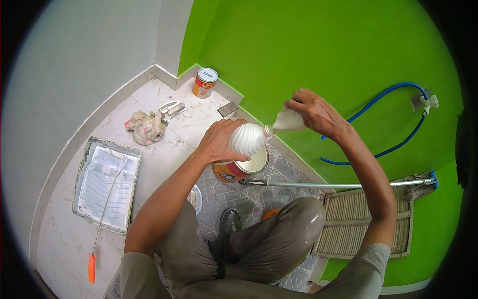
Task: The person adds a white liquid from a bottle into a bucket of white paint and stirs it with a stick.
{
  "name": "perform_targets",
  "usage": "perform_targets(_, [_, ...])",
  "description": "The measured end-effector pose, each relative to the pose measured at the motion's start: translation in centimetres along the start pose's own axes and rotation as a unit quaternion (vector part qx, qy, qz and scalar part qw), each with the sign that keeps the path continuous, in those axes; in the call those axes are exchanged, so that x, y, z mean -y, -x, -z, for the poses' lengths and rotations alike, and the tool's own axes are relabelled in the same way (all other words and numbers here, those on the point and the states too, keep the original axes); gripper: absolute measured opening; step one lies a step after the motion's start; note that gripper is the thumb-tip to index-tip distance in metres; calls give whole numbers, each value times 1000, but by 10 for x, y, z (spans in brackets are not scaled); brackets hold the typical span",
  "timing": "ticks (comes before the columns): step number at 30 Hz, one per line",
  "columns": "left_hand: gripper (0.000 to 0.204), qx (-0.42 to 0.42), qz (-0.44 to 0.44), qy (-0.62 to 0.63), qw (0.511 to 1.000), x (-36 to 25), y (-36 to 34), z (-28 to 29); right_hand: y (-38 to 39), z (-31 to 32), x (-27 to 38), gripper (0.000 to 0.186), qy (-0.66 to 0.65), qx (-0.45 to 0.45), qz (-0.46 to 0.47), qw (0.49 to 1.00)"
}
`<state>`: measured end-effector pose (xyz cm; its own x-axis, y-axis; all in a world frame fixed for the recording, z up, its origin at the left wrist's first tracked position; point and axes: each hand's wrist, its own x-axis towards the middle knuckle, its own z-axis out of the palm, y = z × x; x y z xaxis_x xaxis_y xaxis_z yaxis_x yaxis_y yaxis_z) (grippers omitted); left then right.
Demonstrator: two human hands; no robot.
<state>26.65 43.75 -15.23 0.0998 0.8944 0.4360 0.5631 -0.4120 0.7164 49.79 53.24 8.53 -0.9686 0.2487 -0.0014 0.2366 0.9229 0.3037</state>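
Observation:
My left hand (221,139) is wrapped round a white ribbed plastic bottle (248,139), tilted with its neck up to the right. My right hand (312,110) is closed on a pale, whitish piece (289,120) that narrows toward the bottle's mouth. Whether it is a pouch or a cut-off funnel I cannot make out, nor whether anything flows. Just below the bottle stands an open paint can (231,172) with a red and orange label and white paint (259,162) inside. My left forearm and the bottle hide part of that can.
At left lies a paint tray (132,199) with a long-handled roller (108,192). A stained rag (146,128), a brush (172,107) and a closed can (204,83) sit farther off. At right are a pole (318,185), a slatted panel (343,224) and a blue hose (393,89) along the green wall.

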Motion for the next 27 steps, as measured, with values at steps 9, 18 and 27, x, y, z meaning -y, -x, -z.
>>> perform_targets(9, [102, 1, 4, 2, 1000, -4, 0, 2, 3, -7, -3, 45, -11, -24, 7, 1000])
perform_targets(18, [101, -4, 1, -1, 1000, -4, -1, 1, 6, -16, -4, 40, -17, -23, -4, 1000])
perform_targets(27, [100, 4, 15, -3, 1000, -4, -2, -1, 7, -20, -6, 39, -21, -24, -3, 999])
